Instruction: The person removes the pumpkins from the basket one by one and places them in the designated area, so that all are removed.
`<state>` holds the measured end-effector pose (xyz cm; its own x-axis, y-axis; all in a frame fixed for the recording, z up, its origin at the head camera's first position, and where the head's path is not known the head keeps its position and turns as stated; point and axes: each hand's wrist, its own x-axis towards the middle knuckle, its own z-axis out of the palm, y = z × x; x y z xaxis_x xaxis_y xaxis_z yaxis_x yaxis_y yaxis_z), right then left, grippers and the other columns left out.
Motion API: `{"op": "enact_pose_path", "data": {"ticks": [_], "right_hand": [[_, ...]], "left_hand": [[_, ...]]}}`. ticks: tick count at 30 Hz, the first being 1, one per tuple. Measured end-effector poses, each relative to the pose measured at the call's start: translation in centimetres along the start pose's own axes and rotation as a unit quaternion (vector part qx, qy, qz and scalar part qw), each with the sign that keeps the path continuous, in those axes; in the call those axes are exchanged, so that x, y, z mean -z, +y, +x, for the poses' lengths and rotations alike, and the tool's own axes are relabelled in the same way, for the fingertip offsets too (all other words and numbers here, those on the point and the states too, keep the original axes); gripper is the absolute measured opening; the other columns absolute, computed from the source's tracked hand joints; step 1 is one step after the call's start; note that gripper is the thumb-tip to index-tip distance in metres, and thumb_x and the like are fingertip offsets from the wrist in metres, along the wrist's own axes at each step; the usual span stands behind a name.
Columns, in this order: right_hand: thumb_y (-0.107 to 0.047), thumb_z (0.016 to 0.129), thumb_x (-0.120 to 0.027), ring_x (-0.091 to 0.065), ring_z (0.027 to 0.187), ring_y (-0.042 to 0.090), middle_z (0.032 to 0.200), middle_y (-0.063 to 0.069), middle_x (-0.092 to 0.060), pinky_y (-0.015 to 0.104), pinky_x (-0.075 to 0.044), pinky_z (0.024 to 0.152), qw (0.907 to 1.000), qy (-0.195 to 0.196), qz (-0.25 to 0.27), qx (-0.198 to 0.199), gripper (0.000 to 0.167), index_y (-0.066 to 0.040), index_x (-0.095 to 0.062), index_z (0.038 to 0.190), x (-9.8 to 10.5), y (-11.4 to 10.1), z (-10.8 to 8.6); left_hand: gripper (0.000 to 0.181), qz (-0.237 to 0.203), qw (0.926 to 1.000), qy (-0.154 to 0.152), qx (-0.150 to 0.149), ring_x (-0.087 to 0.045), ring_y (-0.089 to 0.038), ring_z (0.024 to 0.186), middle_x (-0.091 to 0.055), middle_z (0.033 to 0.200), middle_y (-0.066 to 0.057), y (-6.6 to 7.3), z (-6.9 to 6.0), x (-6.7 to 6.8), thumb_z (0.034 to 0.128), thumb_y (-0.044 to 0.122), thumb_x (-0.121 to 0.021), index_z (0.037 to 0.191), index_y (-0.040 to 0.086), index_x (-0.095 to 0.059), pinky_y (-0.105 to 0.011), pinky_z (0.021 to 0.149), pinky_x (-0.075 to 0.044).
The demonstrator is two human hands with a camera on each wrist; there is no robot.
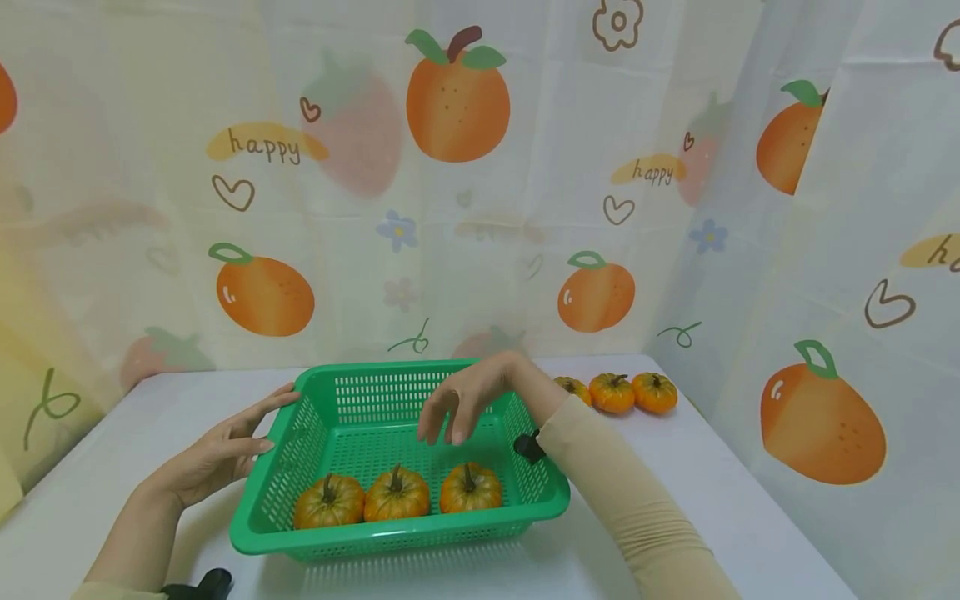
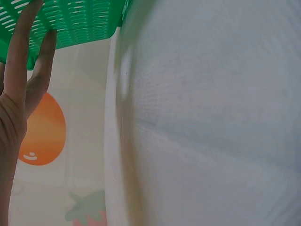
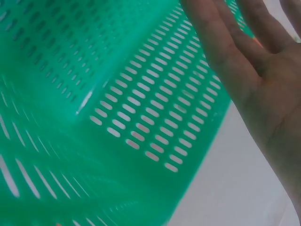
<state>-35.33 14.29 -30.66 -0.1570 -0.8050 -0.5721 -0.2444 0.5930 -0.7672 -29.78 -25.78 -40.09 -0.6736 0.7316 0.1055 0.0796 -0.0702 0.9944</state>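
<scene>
A green slotted basket (image 1: pixel 405 533) holds three orange-green pumpkins in a row along its near side: left (image 1: pixel 329 502), middle (image 1: pixel 397 493) and right (image 1: pixel 471 487). My left hand (image 1: pixel 217 454) touches the basket's left rim with its fingers extended; in the left wrist view the left hand (image 2: pixel 23 80) has fingertips against the slotted wall (image 2: pixel 84 23). Above the basket's inside hangs my right hand (image 1: pixel 472 396), fingers bent loosely downward with nothing in them. The right wrist view shows the right hand (image 3: pixel 263 61) beside the green slotted wall (image 3: pixel 155 94), its fingertips cut off by the frame.
Several more orange pumpkins, among them one (image 1: pixel 612 392) and another (image 1: pixel 655 392), stand on the white table (image 1: pixel 720 500) behind the right forearm, near the back right. A fruit-printed curtain (image 1: pixel 480 208) hangs behind the table and along its right side.
</scene>
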Motion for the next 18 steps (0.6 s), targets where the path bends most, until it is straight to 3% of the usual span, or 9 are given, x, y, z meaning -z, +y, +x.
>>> {"op": "enact_pose_path", "data": {"ticks": [12,18], "right_hand": [[-0.005,0.093,-0.061,-0.04,0.144,0.031,0.153,0.016,-0.042,0.028,-0.051,0.105,0.9943,-0.07,-0.019,-0.078,0.053,-0.013,-0.049,0.144,-0.9,0.5,1.8],[-0.003,0.09,-0.064,-0.048,0.135,0.018,0.149,0.009,-0.047,0.028,-0.052,0.103,0.99,-0.085,-0.025,-0.109,0.054,-0.017,-0.052,0.141,-1.2,0.5,2.4]], "left_hand": [[0.065,-0.009,0.9999,-0.007,-0.002,-0.06,-0.012,0.125,0.0,0.162,0.029,0.2,0.1,-0.2,0.1009,-0.003,-0.033,0.159,0.013,-0.009,-0.035,0.092,-0.059],[0.065,-0.016,0.9998,-0.008,-0.005,-0.059,-0.013,0.126,-0.001,0.162,0.029,0.2,0.0,-0.2,0.1007,-0.004,-0.032,0.159,0.014,-0.01,-0.037,0.092,-0.059]]}}
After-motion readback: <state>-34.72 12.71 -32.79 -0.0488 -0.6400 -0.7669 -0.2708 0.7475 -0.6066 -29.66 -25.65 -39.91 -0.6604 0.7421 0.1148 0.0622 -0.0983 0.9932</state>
